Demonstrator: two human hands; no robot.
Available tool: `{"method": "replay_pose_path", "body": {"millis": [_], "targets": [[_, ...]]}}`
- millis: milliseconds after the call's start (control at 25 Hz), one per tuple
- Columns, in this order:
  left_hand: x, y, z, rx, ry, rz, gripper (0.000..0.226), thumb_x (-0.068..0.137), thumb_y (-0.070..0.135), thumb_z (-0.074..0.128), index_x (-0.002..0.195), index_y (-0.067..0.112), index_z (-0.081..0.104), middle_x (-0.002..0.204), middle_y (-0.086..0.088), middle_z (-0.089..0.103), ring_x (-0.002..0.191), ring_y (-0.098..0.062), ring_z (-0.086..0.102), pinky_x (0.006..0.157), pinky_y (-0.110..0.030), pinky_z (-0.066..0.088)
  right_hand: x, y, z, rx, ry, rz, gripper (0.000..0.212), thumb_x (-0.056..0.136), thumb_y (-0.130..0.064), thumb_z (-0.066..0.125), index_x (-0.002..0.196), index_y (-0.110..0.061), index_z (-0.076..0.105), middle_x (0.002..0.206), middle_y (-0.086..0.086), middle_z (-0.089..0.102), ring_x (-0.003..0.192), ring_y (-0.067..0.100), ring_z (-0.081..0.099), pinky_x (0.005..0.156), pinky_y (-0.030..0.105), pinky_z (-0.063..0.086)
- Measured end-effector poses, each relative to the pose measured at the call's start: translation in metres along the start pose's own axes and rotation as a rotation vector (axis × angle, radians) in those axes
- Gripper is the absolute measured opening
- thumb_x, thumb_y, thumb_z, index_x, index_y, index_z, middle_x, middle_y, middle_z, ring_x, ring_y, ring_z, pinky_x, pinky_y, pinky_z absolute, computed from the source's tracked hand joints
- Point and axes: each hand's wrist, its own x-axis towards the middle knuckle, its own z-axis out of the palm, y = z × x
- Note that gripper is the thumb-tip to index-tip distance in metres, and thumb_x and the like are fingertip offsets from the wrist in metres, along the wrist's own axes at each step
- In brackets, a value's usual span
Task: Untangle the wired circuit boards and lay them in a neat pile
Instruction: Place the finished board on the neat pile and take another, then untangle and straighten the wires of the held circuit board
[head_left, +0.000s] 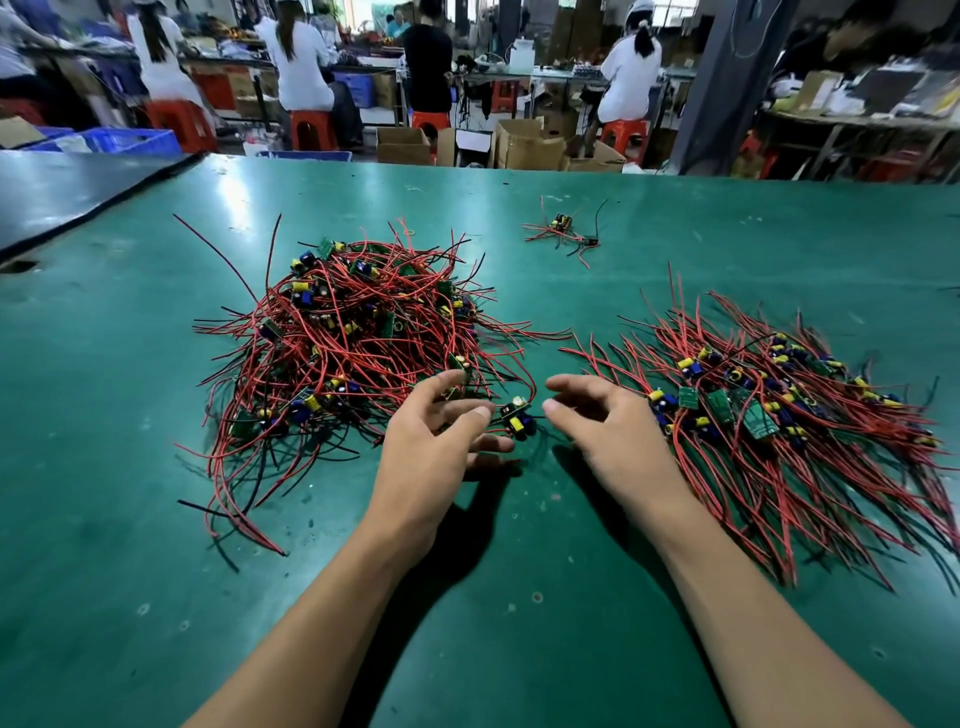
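A small green circuit board with yellow and blue parts (518, 417) lay on the green table (130, 467) at the near edge of the tangled red-wired heap (353, 338). It sat between the left hand (436, 447) and the right hand (608, 431). Both hands hovered just beside it, fingers loosely spread and grasping nothing. The straightened pile of boards (779, 410) lay to the right.

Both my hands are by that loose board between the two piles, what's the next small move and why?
Probably pinch the loose board with the right hand and draw it rightward: it lies between both open hands, its red wires seem to run into the tangled heap by the left hand, and the neat pile is on that side.
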Motion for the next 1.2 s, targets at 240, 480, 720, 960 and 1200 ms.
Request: {"method": "replay_pose_path", "body": {"millis": [240, 480, 720, 960, 1200], "targets": [[0.005, -0.007, -0.006, 0.231, 0.126, 0.192, 0.016, 0.088, 0.006, 0.069, 0.099, 0.017, 0.063, 0.093, -0.011, 0.066, 0.088, -0.031, 0.070, 0.086, -0.050, 0.057, -0.002, 0.000, 0.003, -0.108, 0.164, -0.136, 0.013, 0.100, -0.015, 0.060, 0.100, -0.018, 0.073, 0.087, 0.000, 0.076, 0.071, 0.011, 0.070, 0.075, 0.025, 0.057], [0.006, -0.008, -0.006, 0.287, 0.157, 0.226, 0.005, 0.087, 0.008, 0.071, 0.090, 0.011, 0.068, 0.086, -0.011, 0.072, 0.083, -0.030, 0.070, 0.084, -0.053, 0.057, 0.004, -0.025, -0.014, 0.885, 0.179, 0.154, 0.014, 0.103, -0.016, 0.052, 0.100, -0.013, 0.065, 0.064, -0.005, 0.064, 0.050, 0.005, 0.055, 0.052, 0.016, 0.051], [0.003, -0.002, -0.004, 0.180, 0.085, 0.134, 0.006, 0.089, 0.007, 0.067, 0.084, 0.010, 0.067, 0.068, -0.002, 0.068, 0.058, -0.017, 0.058, 0.052, -0.025, 0.048, 0.004, -0.027, -0.022, 1.210, -0.193, 0.320, 0.024, 0.090, -0.024, 0.054, 0.108, -0.012, 0.062, 0.062, -0.008, 0.047, 0.041, 0.001, 0.039, 0.040, 0.012, 0.040], [-0.007, 0.002, 0.012, -0.025, -0.230, -0.173, 0.018, 0.093, 0.017, 0.062, 0.081, 0.007, 0.071, 0.070, -0.011, 0.071, 0.047, -0.015, 0.063, 0.042, -0.019, 0.048, -0.001, -0.020, 0.004, 0.784, -0.122, 0.256, 0.015, 0.100, -0.016, 0.055, 0.103, -0.015, 0.069, 0.067, -0.003, 0.063, 0.048, 0.003, 0.054, 0.051, 0.015, 0.052], [-0.008, 0.002, 0.008, -0.055, -0.326, -0.218, 0.034, 0.080, 0.030, 0.067, 0.101, 0.003, 0.069, 0.090, -0.016, 0.073, 0.065, -0.022, 0.071, 0.058, -0.026, 0.054, -0.004, -0.018, 0.008, 0.623, -0.077, 0.122, 0.012, 0.100, -0.013, 0.058, 0.102, -0.013, 0.070, 0.068, -0.002, 0.065, 0.054, 0.009, 0.057, 0.051, 0.019, 0.050]]}}
